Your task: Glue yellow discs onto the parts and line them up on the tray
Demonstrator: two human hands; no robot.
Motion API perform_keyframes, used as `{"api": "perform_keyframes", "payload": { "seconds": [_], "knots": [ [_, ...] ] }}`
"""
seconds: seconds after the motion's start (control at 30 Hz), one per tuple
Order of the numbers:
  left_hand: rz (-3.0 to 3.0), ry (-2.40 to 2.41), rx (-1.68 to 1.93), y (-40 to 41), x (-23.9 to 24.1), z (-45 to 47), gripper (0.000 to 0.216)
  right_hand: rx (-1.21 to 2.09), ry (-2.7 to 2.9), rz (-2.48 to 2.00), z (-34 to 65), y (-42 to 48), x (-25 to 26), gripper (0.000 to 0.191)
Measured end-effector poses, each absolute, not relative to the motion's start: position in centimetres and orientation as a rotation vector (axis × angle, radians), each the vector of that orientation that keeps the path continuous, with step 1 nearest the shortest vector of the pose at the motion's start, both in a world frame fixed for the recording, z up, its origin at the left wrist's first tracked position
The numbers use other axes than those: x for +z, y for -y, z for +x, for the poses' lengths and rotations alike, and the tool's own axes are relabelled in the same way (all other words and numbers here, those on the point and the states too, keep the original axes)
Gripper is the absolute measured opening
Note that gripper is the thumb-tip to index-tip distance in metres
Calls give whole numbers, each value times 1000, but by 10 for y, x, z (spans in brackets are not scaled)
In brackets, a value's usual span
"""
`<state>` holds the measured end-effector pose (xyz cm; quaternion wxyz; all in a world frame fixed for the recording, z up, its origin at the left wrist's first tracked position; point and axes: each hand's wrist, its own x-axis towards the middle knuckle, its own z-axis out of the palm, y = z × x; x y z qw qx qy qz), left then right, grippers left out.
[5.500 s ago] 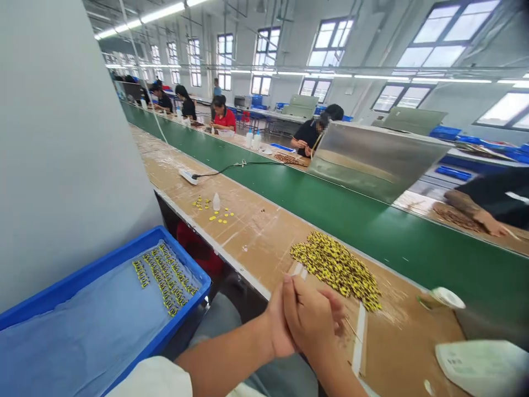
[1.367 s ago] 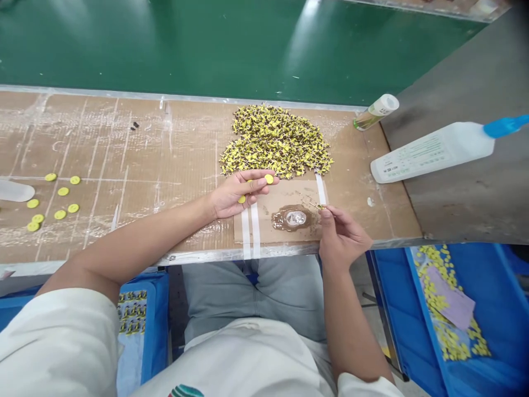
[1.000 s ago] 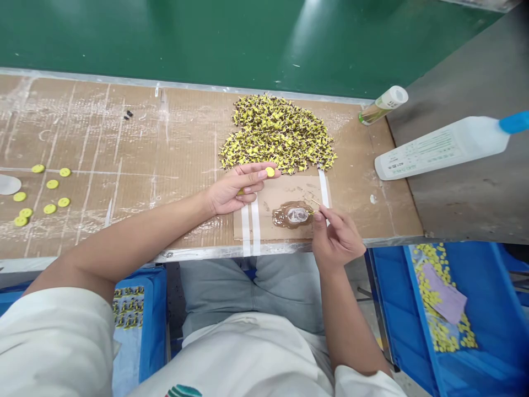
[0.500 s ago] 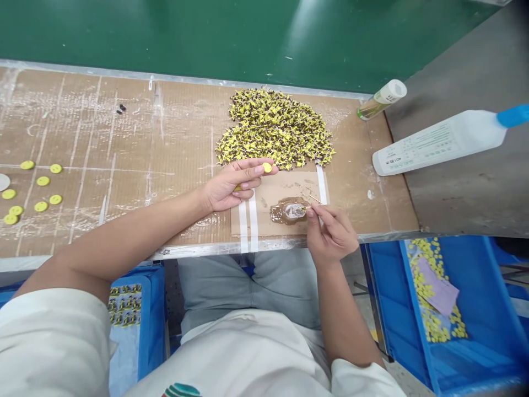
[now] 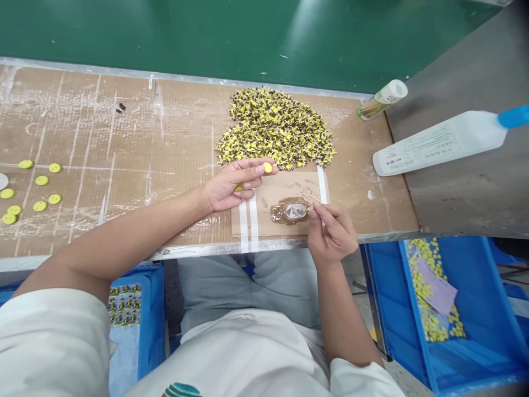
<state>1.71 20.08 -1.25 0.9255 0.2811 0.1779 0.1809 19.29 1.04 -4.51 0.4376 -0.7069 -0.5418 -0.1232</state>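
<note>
Yellow is catching the eye at the centre of the frame, where the left hand [image 5: 233, 186] is pinching a yellow disc [image 5: 268, 167] between thumb and fingers, with a second yellow piece [image 5: 238, 187] sitting lower among the curled fingers. The right hand [image 5: 333, 234], right of centre, is gripping a small piece [image 5: 308, 210] by thumb and fingertips; a thin pale stick [image 5: 315, 199] is poking out toward the upper left. Whether stick and piece are joined, I cannot tell. The hands are staying apart, and a wet clear pool [image 5: 281, 212] is lying between and slightly below them, its long axis running left to right. The right hand is the nearer, its fingertips hovering by the pool's right end; the disc is lying above and left of that end.

Just above the left hand, a pile of yellow-and-dark pieces [image 5: 276, 129] is spreading. A clear tube [image 5: 382, 100] at upper right is holding thin sticks. At lower right, a blue tray [image 5: 479, 300] is carrying yellow discs and purple paper [image 5: 436, 286]; at lower left, a blue bin [image 5: 152, 314] is holding rows of yellow-and-black pieces [image 5: 124, 304].
</note>
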Motion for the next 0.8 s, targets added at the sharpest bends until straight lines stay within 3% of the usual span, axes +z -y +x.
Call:
{"api": "perform_keyframes", "payload": {
  "seconds": [0.17, 0.4, 0.63, 0.8],
  "knots": [
    [585, -363, 371, -201, -12, 18, 26, -349, 1413, -1624, 194, -14, -44, 27],
    [588, -386, 373, -200, -13, 17, 23, -322, 1254, -1660, 188, -15, -39, 20],
    [590, -399, 328, -200, -17, 16, 23, -27, 670, -1545, 170, -24, -8, 21],
    [596, -353, 317, -200, -21, 15, 24, 89, 726, -1480, 158, -49, 17, 18]
  ]
}}
